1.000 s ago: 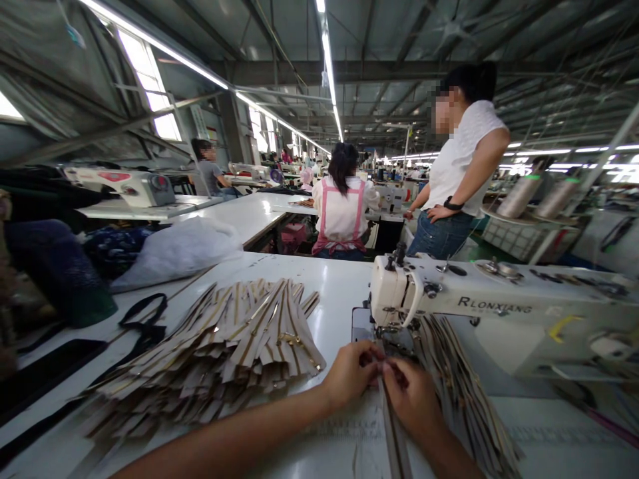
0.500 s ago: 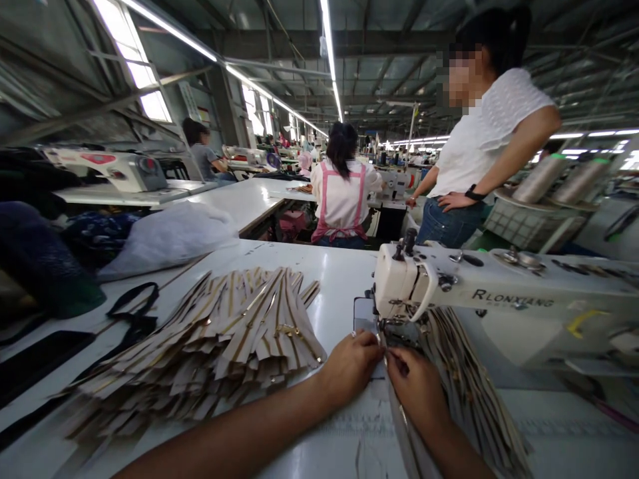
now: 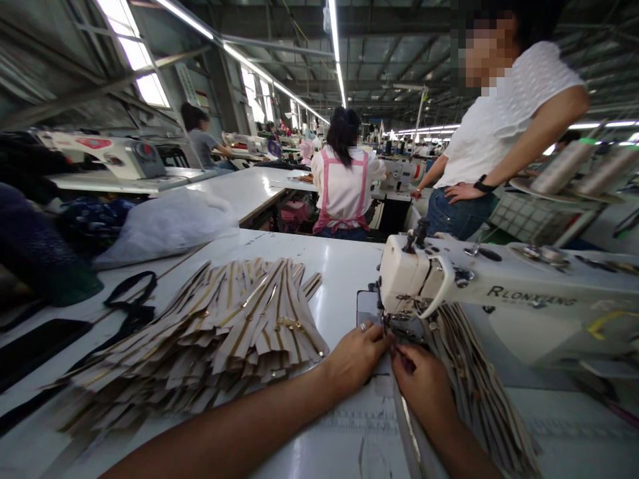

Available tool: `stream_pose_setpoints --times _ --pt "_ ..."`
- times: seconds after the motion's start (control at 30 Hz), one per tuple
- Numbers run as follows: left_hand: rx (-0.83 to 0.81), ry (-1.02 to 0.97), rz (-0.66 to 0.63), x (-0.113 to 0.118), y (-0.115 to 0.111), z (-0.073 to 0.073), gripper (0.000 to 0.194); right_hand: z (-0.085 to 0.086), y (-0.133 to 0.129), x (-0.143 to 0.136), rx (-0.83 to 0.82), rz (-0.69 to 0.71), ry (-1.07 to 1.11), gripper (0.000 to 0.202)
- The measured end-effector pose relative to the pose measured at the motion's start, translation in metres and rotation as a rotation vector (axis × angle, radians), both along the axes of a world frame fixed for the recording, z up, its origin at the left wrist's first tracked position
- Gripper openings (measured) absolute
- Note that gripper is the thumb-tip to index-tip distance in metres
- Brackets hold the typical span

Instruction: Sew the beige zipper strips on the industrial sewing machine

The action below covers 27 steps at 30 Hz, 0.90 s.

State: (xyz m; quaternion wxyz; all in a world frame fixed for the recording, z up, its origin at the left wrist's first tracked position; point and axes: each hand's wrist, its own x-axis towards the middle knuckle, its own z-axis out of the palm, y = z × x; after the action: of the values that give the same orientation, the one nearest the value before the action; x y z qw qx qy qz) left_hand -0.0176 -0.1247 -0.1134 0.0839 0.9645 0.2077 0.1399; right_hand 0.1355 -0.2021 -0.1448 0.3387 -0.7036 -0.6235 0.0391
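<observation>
Under the needle of a white sewing machine [image 3: 479,279], a grey zipper [image 3: 410,426] with shiny metal teeth runs back toward me over the table. My left hand [image 3: 357,356], a ring on one finger, is closed on the zipper's far end just in front of the presser foot. Close beside it, my right hand [image 3: 422,382] pinches the same zipper, its fingertips nearly touching the left ones. The end between the fingers is mostly hidden. To the left lies a wide pile of beige zippers [image 3: 269,326] with gold teeth; more zippers [image 3: 474,372] hang in a bundle to the right.
Black straps [image 3: 132,299] and a flat dark object [image 3: 42,349] lie at the left, near a white translucent bag [image 3: 172,223]. A person in a pink-trimmed apron [image 3: 344,176] sits ahead. Another person in a white top [image 3: 504,133] stands at the right, near thread cones [image 3: 564,166].
The view has shifted slightly, so the machine and hands sit a little further right. Both hands stay on the zipper by the needle. The standing person appears nearer the right edge.
</observation>
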Motion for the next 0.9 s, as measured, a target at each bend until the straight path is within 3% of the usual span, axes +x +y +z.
stream_pose_setpoints --times 0.53,0.9 --pt "0.008 -0.016 -0.027 0.0039 0.0049 -0.0034 0.026 0.0016 -0.0013 -0.0008 0.002 -0.019 0.007 0.027" --pt "-0.011 -0.042 -0.008 0.0008 0.0030 -0.0023 0.020 0.0083 0.0018 -0.0013 -0.097 -0.046 0.051 0.026"
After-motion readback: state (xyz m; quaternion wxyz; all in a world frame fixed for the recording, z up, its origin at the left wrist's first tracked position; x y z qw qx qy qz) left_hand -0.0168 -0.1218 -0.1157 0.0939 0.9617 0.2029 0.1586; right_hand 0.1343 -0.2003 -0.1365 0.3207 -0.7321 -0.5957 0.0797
